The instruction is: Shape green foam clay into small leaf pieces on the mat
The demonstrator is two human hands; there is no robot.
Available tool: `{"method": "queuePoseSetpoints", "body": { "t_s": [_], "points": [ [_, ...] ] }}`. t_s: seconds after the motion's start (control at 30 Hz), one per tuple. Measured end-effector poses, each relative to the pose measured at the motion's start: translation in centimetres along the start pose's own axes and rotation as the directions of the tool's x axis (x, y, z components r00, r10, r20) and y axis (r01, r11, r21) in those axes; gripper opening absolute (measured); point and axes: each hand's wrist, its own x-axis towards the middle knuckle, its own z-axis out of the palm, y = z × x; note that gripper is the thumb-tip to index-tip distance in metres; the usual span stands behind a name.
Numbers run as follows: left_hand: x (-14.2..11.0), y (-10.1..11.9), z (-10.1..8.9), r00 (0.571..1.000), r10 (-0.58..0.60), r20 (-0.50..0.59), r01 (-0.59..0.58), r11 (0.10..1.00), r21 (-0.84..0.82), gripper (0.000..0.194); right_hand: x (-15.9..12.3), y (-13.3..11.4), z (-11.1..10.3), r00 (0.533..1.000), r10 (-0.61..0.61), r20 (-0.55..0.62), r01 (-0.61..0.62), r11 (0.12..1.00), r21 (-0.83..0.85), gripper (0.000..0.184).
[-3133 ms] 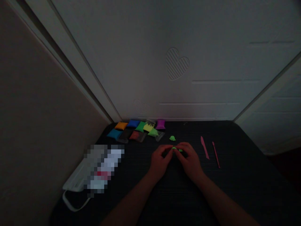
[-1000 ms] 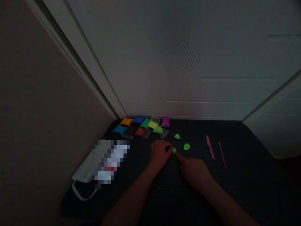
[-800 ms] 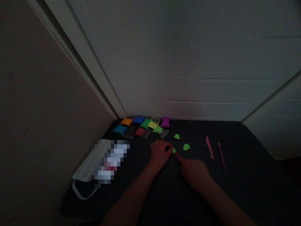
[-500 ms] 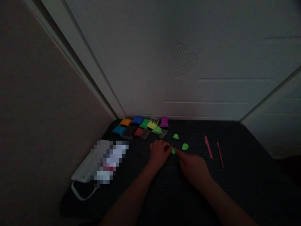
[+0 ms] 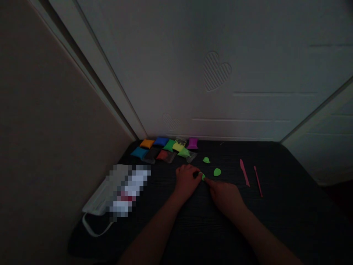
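Note:
A small flattened piece of light-green modelling clay (image 5: pixel 203 177) lies between my fingertips above the dark table. My left hand (image 5: pixel 188 184) is closed, fingers curled, its thumb and fingertip on the clay's left edge. From the right, my right hand (image 5: pixel 224 195) touches the clay's lower right side with an outstretched forefinger, its other fingers folded. Just beyond my right hand rests a flat green clay oval (image 5: pixel 217 172). Farther back sits a small green clay lump (image 5: pixel 206 160) with a pointed bit at its side. My fingers hide part of the held piece.
Several coloured clay packets lie along the back left, among them an orange packet (image 5: pixel 147 143) and a light-green packet (image 5: pixel 184 152). A pink plastic knife (image 5: pixel 244 172) and a thin pink stick tool (image 5: pixel 258 181) are at right. A white face mask (image 5: pixel 96 200) lies left, beside a blurred item.
My right forefinger has shifted slightly down and left along the clay piece, and more of it is covered. My left hand stays almost still.

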Motion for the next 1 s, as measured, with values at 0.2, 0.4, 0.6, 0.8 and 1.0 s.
{"method": "queuePoseSetpoints", "body": {
  "t_s": [0.2, 0.4, 0.6, 0.8, 1.0],
  "points": [
    [0.7, -0.3, -1.0, 0.997, -0.05, 0.051, 0.066, 0.92, -0.386, 0.017, 0.8, 0.7, 0.1, 0.97, 0.099, -0.22, -0.012, 0.93, 0.367, 0.028],
    [0.7, 0.1, -1.2, 0.991, -0.065, 0.121, 0.127, 0.765, -0.631, 0.023, 1.3, 1.5, -0.3, 0.94, 0.147, -0.306, 0.02, 0.875, 0.483, 0.025],
    [0.2, 0.8, -0.9, 0.991, 0.01, 0.137, 0.09, 0.708, -0.701, 0.017, 1.2, 1.5, -0.3, 0.936, 0.04, -0.349, 0.153, 0.848, 0.507, 0.014],
    [0.1, 0.9, -0.9, 0.998, 0.063, 0.023, -0.038, 0.809, -0.586, 0.016, 1.2, 1.5, -0.2, 0.918, 0.043, -0.394, 0.174, 0.849, 0.498, 0.013],
    [-0.1, 1.0, -1.1, 0.993, 0.107, -0.044, -0.114, 0.842, -0.527, 0.013, 1.2, 1.4, -0.2, 0.91, 0.028, -0.413, 0.221, 0.81, 0.542, 0.015]
  ]
}}
